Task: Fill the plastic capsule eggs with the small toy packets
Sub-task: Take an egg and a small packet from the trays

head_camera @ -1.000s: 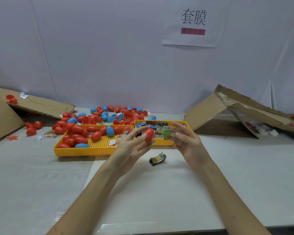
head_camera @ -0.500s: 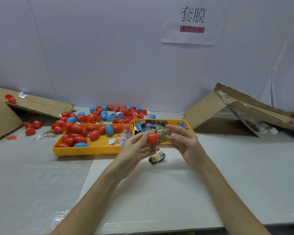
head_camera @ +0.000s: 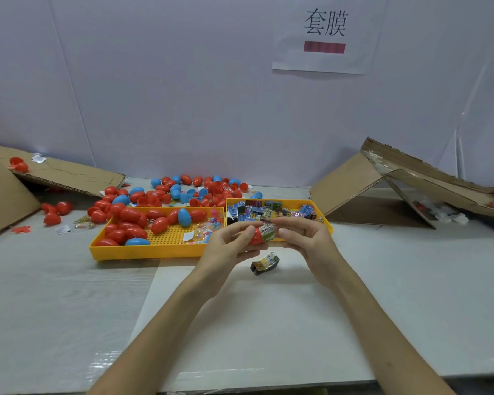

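Left hand [head_camera: 226,248] close beside right hand [head_camera: 308,240]

Two yellow trays [head_camera: 143,249], two hands [head_camera: 226,249], one held egg [head_camera: 255,238], one loose packet [head_camera: 264,263]; perhaps fifty more eggs [head_camera: 130,215].

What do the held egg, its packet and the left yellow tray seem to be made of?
Egg: probably hard plastic; smooth, glossy red shell.
Packet: thin printed film, likely plastic; it glints and creases.
Tray: seemingly moulded plastic; even yellow, dotted grid floor.
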A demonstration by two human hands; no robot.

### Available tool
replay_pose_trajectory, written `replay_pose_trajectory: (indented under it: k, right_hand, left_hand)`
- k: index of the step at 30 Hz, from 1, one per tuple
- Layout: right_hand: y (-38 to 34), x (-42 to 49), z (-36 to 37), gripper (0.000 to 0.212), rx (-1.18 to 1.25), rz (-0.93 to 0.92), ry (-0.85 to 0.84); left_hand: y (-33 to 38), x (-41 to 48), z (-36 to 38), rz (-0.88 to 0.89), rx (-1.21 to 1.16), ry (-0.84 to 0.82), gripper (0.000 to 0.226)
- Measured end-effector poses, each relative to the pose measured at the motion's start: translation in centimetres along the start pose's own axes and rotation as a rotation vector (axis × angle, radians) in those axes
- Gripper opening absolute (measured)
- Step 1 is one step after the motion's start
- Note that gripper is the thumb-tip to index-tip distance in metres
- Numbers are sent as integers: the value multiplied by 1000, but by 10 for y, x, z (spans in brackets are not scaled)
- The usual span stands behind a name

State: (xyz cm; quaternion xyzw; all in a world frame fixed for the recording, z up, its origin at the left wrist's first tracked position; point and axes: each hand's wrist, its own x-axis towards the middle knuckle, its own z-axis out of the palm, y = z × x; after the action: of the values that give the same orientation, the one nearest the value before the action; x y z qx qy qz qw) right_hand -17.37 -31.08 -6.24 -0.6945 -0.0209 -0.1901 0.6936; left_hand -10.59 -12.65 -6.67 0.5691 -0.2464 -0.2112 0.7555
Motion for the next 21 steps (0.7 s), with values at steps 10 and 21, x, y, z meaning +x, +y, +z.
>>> replay_pose_trajectory:
  k: [10,21]
  right_hand:
    - [3,-1,7,13,-201,-113,49]
    - [4,-1,8,19,-240,-143,20]
  left_hand:
    - [-2,0,1,-18,55,-6,21]
    - [-3,1,1,-11,110,3,19]
